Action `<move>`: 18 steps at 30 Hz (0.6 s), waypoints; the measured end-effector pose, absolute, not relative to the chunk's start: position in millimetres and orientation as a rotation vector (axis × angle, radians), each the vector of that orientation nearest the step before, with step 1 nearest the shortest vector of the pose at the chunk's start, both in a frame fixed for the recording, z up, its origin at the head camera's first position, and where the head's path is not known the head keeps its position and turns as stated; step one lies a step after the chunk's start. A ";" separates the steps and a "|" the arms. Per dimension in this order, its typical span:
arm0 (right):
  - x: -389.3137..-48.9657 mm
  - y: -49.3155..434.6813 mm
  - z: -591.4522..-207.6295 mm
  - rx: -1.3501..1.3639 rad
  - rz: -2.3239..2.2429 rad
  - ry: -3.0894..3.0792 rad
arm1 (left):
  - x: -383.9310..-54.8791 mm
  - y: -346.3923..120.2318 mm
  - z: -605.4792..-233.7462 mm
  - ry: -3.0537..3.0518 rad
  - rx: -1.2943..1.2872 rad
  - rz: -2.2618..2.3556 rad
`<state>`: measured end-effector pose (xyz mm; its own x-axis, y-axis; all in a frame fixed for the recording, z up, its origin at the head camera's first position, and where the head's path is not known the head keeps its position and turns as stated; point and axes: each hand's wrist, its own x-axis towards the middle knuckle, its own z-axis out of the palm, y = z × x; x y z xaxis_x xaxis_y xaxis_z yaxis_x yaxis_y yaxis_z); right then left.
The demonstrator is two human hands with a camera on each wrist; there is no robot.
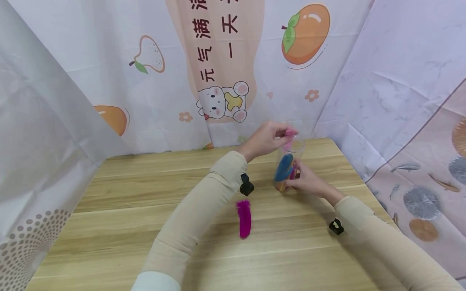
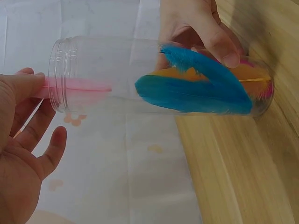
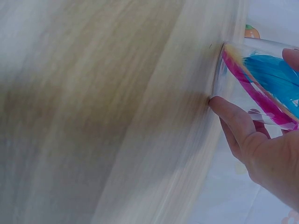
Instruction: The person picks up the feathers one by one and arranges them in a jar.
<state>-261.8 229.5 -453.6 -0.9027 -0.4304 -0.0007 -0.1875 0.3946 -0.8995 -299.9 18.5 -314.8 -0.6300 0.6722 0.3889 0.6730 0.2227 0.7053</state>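
Observation:
A clear plastic jar (image 2: 107, 53) stands upright near the back right of the table, its mouth uncovered. Blue feathers (image 2: 196, 93), an orange feather (image 2: 257, 86) and a magenta feather (image 3: 252, 88) lie inside it. My left hand (image 1: 265, 139) pinches a pink feather (image 2: 79, 88) at the jar's mouth, the feather's lower part inside the rim. Low on the jar's side, my right hand (image 1: 309, 180) holds it with curled fingers and thumb. Another magenta feather (image 1: 245, 220) lies on the table, left of the jar and nearer the front.
The wooden table (image 1: 145, 226) meets a printed curtain (image 1: 153, 101) just behind the jar. A marbled cloth (image 1: 393, 81) hangs along the right side. Black wrist mounts (image 1: 246, 186) sit on both sleeves.

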 end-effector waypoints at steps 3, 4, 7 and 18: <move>-262.3 229.1 -453.5 -0.547 -1.505 2.424 | -299.1 17.9 -314.8 -2.450 -1.354 -1.425; -262.3 229.2 -453.4 -0.549 -1.504 2.422 | -298.7 18.1 -314.9 -2.454 -1.350 -1.424; -262.1 229.6 -453.8 -0.551 -1.510 2.419 | -297.3 18.4 -315.0 -2.485 -1.333 -1.380; -261.2 229.9 -453.3 -0.541 -1.508 2.424 | -297.1 18.6 -319.3 -2.473 -1.308 -1.322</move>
